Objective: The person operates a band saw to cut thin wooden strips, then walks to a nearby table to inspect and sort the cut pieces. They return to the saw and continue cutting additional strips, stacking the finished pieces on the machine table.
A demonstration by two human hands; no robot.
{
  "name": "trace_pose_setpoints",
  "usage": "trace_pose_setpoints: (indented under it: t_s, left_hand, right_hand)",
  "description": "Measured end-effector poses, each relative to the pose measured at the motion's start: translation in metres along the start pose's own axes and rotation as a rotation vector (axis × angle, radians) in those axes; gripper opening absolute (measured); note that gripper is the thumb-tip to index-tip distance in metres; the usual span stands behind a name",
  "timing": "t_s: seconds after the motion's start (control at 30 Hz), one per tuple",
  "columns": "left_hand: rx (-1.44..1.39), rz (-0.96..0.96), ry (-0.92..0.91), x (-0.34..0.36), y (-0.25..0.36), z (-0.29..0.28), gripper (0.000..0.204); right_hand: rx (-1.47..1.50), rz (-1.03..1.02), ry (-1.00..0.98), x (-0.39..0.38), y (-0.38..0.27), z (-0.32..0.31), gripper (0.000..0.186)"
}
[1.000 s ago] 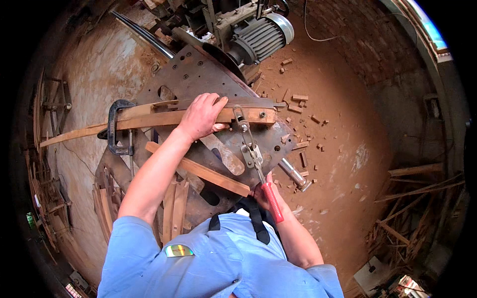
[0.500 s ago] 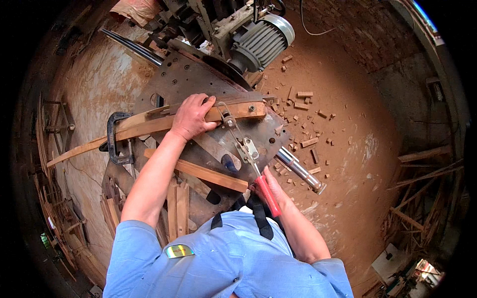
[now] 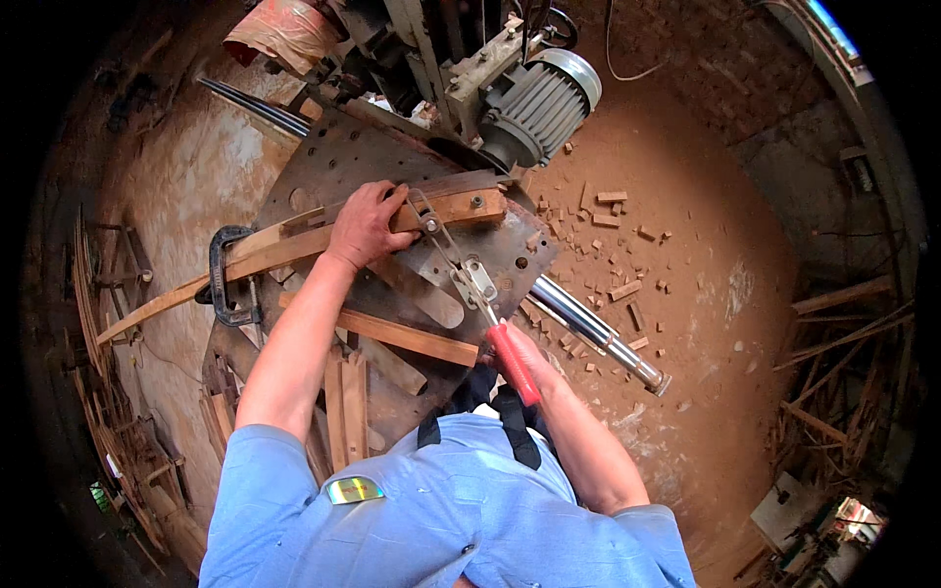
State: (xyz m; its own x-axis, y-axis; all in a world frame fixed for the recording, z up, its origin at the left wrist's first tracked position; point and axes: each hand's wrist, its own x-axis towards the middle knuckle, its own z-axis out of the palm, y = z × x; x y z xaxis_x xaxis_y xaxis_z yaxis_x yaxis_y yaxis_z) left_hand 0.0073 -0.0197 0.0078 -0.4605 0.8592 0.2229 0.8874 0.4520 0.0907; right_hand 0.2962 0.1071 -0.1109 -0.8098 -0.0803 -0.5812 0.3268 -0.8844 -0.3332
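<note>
My left hand point(image 3: 367, 227) lies over a long curved wooden piece point(image 3: 284, 250), its thumb stretched toward the metal toggle clamp point(image 3: 453, 250). The clamp's bar rests on the wood's right part, beside a bolt. Its red handle point(image 3: 515, 365) slants down toward my body. My right hand point(image 3: 537, 355) is right behind and under that handle at the near table edge; its fingers are mostly hidden, so their grip is unclear. A black C-clamp point(image 3: 222, 276) spans the wood left of my left hand. All this sits on a holed metal table point(image 3: 343, 147).
A grey motor point(image 3: 544, 106) on a machine stands beyond the table. A steel rod point(image 3: 603, 338) sticks out at right. A loose wooden strip point(image 3: 412, 338) lies nearer me. Small wood offcuts point(image 3: 608, 220) litter the floor; timber point(image 3: 833, 392) is piled at far right.
The table, wood and clamp have shifted left relative to the machine, and more of the right rod shows. Both hands moved along with them, keeping their places.
</note>
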Motion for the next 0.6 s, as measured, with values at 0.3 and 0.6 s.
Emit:
trace_pose_setpoints:
  t_s: [0.3,0.6]
  left_hand:
    - [-0.036,-0.087,-0.046,0.002,0.007,-0.006,0.066]
    - [-0.093,-0.105,-0.088,0.006,0.007,-0.011,0.065]
  right_hand:
    - [0.067,-0.022,-0.025,0.01,0.01,-0.009,0.034]
    - [0.058,-0.022,-0.022,0.017,0.026,-0.033,0.04]
